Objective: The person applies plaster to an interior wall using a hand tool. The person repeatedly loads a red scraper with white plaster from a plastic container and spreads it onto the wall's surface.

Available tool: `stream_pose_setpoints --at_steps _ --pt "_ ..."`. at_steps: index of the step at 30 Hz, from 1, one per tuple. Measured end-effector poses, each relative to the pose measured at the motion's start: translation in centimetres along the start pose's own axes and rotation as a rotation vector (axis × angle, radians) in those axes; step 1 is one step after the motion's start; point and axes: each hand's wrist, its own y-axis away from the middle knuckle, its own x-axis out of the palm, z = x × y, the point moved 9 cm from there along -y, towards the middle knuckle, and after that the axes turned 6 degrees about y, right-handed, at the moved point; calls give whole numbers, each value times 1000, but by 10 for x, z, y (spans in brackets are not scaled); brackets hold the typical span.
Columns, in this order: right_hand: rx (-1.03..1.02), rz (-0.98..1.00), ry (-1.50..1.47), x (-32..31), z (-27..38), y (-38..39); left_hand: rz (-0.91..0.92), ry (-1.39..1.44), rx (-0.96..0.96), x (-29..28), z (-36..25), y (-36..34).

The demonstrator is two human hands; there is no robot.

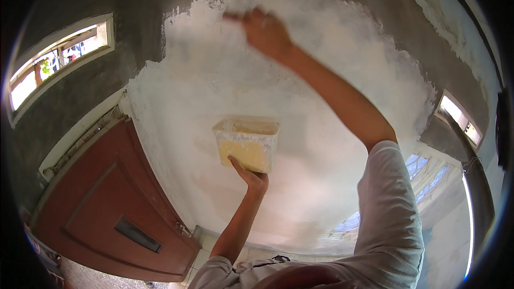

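Note:
My left hand holds up a squarish plastic tub from underneath, its thumb along the front side. The tub is pale and yellowish, smeared with white around the rim, and a creamy residue shows on its inner wall. How full it is stays hidden. My right hand is raised high at the wall, near the upper edge of a white coating that meets bare dark grey plaster. Motion blurs this hand. Its fingers look closed, and a brownish tip sticks out to the left; what it grips I cannot make out.
A reddish-brown door with a metal handle stands at the lower left. Above it a narrow framed window opens in the grey wall. A small window and a dark pole are on the right.

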Motion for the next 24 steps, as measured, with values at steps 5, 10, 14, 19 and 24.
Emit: stream_pose_setpoints --at_steps 5,10,14,19,24 --pt "232 -376 251 -12 -106 -68 -53 -18 -2 -12 2 -6" --pt "-245 -271 724 63 18 -10 -77 -22 36 -23 3 -10" --pt "-428 -60 390 76 107 66 -102 -25 10 -30 -4 -11" --pt "-196 207 -175 39 65 47 -72 -32 15 -24 -16 -10" --pt "99 -216 128 -51 -91 -13 -60 -46 -26 -23 -20 -5"
